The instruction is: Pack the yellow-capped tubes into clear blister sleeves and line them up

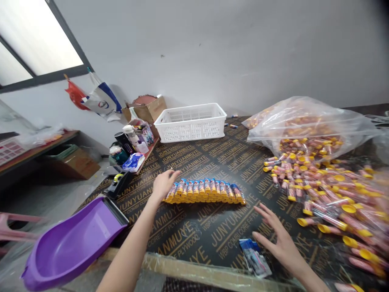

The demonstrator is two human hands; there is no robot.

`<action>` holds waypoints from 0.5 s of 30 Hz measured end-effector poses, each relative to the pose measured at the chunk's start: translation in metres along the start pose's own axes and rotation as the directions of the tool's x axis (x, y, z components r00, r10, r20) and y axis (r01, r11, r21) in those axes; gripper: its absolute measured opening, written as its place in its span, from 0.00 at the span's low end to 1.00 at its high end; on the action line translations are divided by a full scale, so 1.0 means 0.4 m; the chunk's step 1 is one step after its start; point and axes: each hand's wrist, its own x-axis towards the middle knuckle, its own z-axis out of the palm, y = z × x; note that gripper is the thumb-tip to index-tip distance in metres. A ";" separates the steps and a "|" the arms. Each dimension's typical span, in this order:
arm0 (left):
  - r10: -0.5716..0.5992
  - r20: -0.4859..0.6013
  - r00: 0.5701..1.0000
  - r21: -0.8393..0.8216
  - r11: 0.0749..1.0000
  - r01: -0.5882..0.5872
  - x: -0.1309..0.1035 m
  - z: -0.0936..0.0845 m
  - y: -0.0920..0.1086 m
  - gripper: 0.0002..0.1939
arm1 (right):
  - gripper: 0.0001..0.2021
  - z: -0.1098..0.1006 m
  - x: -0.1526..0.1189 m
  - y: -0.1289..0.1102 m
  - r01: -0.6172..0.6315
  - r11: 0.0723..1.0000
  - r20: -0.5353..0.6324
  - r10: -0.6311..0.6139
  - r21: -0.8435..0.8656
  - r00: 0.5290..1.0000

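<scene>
A row of small tubes [207, 187] with blue tops and yellow ends lies stacked on the dark printed board. At the row's left end is my left hand [164, 184], its fingers stretched out beside the tubes; part of its fingers is hidden, and whether it touches them I cannot tell. My right hand [279, 239] hovers off the right end with fingers spread, holding nothing. Just left of it lies a small stack of blue and clear plastic wrappers [253, 257]. To the right spreads a heap of pink tubes with yellow caps [328, 186].
A clear plastic bag [304, 111] of more tubes lies behind the heap. At the back stands a white plastic basket [191, 129]. A purple scoop [73, 239] and a black tape dispenser [118, 184] are at the left. Bottles [132, 136] stand by a cardboard box [148, 111].
</scene>
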 end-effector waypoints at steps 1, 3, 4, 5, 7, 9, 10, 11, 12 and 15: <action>-0.042 -0.031 0.999 -0.043 0.998 0.041 0.001 -0.003 -0.032 0.27 | 0.30 -0.002 0.006 0.008 -0.005 1.000 -0.006 0.005 0.004 1.000; -0.149 -0.067 0.987 -0.144 0.980 0.138 0.000 0.005 -0.110 0.28 | 0.35 -0.004 0.024 0.031 -0.020 1.000 -0.014 0.020 0.020 1.000; -0.187 -0.062 0.980 -0.219 0.961 0.169 -0.002 0.017 -0.154 0.29 | 0.37 -0.003 0.036 0.045 -0.026 0.999 -0.017 0.027 0.032 0.999; -0.214 -0.051 0.976 -0.305 0.933 0.189 -0.004 0.035 -0.196 0.29 | 0.40 -0.002 0.049 0.061 -0.036 0.998 -0.020 0.037 0.045 0.999; -0.228 0.012 0.974 -0.477 0.854 0.206 -0.015 0.081 -0.270 0.32 | 0.44 0.004 0.081 0.091 -0.039 0.997 -0.017 0.040 0.066 0.999; -0.194 0.110 0.975 -0.621 0.752 0.220 -0.032 0.126 -0.317 0.36 | 0.46 0.016 0.116 0.112 -0.023 0.996 -0.016 0.025 0.087 1.000; -0.167 0.132 0.977 -0.674 0.708 0.212 -0.042 0.143 -0.329 0.38 | 0.47 0.025 0.134 0.116 -0.013 0.996 -0.016 0.014 0.093 1.000; -0.142 0.138 0.980 -0.714 0.672 0.198 -0.054 0.157 -0.333 0.40 | 0.48 0.036 0.151 0.116 -0.002 0.996 -0.015 0.004 0.095 1.000; -0.121 0.131 0.984 -0.740 0.648 0.178 -0.065 0.166 -0.332 0.40 | 0.48 0.049 0.167 0.113 0.007 0.996 -0.013 -0.006 0.094 1.000; -0.086 0.094 0.992 -0.735 0.665 0.128 -0.092 0.175 -0.309 0.39 | 0.49 0.100 0.203 0.089 0.034 0.995 0.004 -0.034 0.089 0.999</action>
